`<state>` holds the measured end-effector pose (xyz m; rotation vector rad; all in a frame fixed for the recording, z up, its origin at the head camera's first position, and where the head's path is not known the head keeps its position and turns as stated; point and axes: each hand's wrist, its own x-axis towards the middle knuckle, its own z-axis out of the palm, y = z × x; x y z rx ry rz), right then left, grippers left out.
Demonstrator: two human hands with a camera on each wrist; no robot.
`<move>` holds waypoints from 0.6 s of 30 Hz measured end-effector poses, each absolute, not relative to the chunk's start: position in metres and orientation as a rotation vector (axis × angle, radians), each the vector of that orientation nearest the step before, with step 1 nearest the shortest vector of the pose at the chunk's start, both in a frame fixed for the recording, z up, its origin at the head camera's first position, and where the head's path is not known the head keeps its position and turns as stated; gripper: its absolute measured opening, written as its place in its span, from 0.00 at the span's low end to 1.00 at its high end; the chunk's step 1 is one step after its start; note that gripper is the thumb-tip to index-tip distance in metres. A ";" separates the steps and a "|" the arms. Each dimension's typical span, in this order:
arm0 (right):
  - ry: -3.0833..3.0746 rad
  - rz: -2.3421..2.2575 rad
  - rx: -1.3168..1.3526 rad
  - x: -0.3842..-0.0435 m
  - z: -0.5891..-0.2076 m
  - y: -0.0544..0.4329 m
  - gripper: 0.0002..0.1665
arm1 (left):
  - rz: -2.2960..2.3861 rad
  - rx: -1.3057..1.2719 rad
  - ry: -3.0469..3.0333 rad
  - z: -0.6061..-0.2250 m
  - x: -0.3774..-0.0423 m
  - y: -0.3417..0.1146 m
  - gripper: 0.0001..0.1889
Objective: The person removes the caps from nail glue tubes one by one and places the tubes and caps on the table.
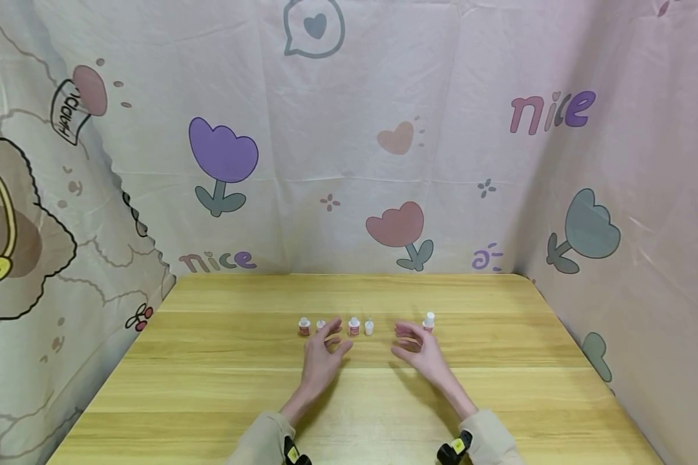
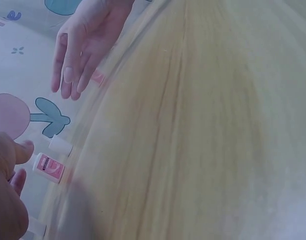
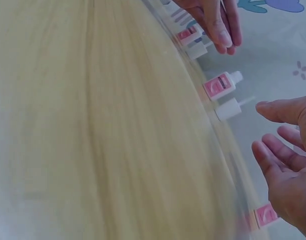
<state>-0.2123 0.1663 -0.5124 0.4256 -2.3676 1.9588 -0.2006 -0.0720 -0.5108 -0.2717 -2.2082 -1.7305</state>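
Small white bottles with pink labels stand in a row on the wooden table: a left bottle point(image 1: 304, 328), a middle bottle point(image 1: 354, 327) and a right bottle point(image 1: 428, 321) with its tall white cap on. The left and middle bottles show bare necks. Beside each stands a loose white cap, the left cap point(image 1: 321, 325) partly behind my fingers and the right cap point(image 3: 229, 109) with a thin stem pointing up. My left hand point(image 1: 321, 357) hovers by the left cap, fingers loosely bent around nothing. Near the capped bottle, partly covering it, my right hand point(image 1: 423, 355) also holds nothing.
A wooden table point(image 1: 349, 394) carries the row toward its far side. Behind it and at both sides hangs a pale printed cloth point(image 1: 337, 97) with tulips and hearts. Dark wrist cameras point(image 1: 455, 447) sit at both cuffs.
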 end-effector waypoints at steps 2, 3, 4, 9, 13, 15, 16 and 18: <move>-2.365 1.958 0.429 -0.211 -0.512 0.170 0.35 | -1.731 -0.269 -2.202 -0.511 -0.200 -0.072 0.28; -2.366 1.952 0.436 -0.210 -0.512 0.172 0.35 | -1.725 -0.275 -2.201 -0.511 -0.199 -0.072 0.27; -2.365 1.949 0.438 -0.210 -0.512 0.174 0.36 | -1.724 -0.274 -2.204 -0.511 -0.199 -0.072 0.27; -2.332 1.942 0.432 -0.207 -0.512 0.183 0.34 | -1.704 -0.299 -2.208 -0.510 -0.195 -0.069 0.26; -2.307 1.931 0.420 -0.206 -0.511 0.192 0.32 | -1.685 -0.341 -2.197 -0.510 -0.194 -0.067 0.24; -2.292 1.925 0.399 -0.205 -0.510 0.197 0.32 | -1.671 -0.352 -2.204 -0.509 -0.193 -0.065 0.24; -2.285 1.925 0.387 -0.205 -0.509 0.200 0.31 | -1.673 -0.355 -2.205 -0.509 -0.193 -0.064 0.24; -2.261 1.923 0.373 -0.205 -0.509 0.205 0.31 | -1.680 -0.357 -2.207 -0.510 -0.193 -0.062 0.24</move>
